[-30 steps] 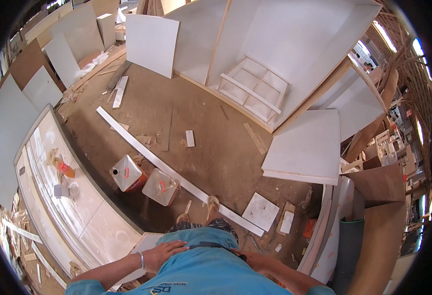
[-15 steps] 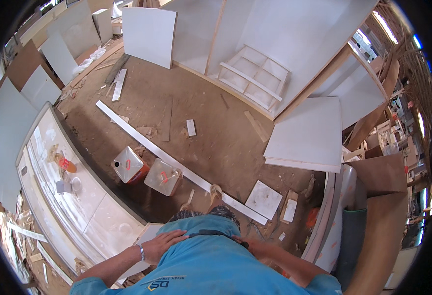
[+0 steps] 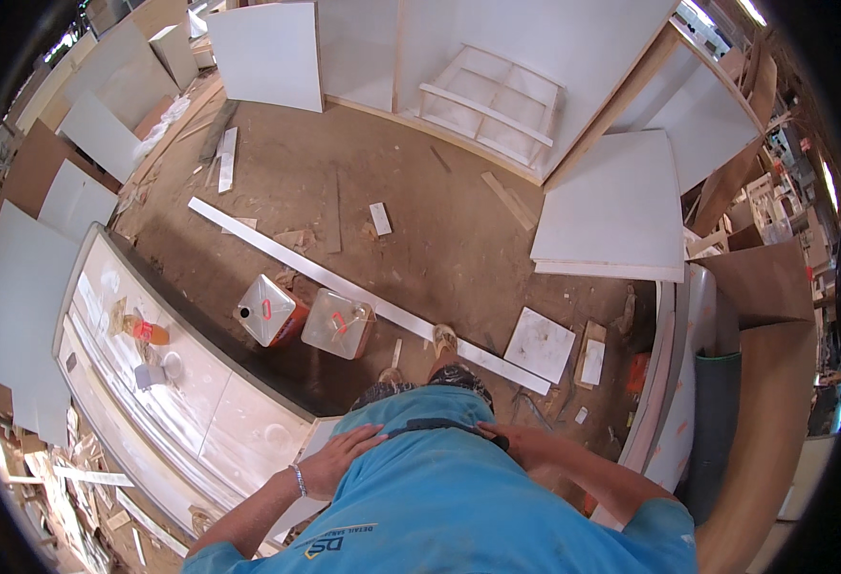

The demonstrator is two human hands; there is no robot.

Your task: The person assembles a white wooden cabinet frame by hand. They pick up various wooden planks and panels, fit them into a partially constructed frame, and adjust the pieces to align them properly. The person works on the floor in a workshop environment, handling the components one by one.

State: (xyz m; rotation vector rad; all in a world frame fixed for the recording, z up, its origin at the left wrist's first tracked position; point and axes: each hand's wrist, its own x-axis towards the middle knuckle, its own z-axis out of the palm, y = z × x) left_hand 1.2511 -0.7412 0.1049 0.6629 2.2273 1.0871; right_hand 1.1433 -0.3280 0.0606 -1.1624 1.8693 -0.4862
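Observation:
My left hand, with a bracelet on its wrist, lies flat against the blue shirt at my waist, its fingers stretched out and holding nothing. On the other side of my waist rests my right hand, fingers pointing inward beside a dark band across the shirt. Part of that hand is hidden by the shirt, but its visible fingers look extended. A long white strip lies on the floor past my feet, with one shoe touching it. Two square metal cans, one red-sided and one pale-topped, stand left of my feet.
A long pale workbench on the left carries an orange bottle and a grey cup-like piece. A big white cabinet carcass fills the far side. Stacked white panels and a curved brown sheet stand right.
My view has shifted slightly, so the cans, bench and cabinet sit a little differently in the picture. Both hands stay at my waist.

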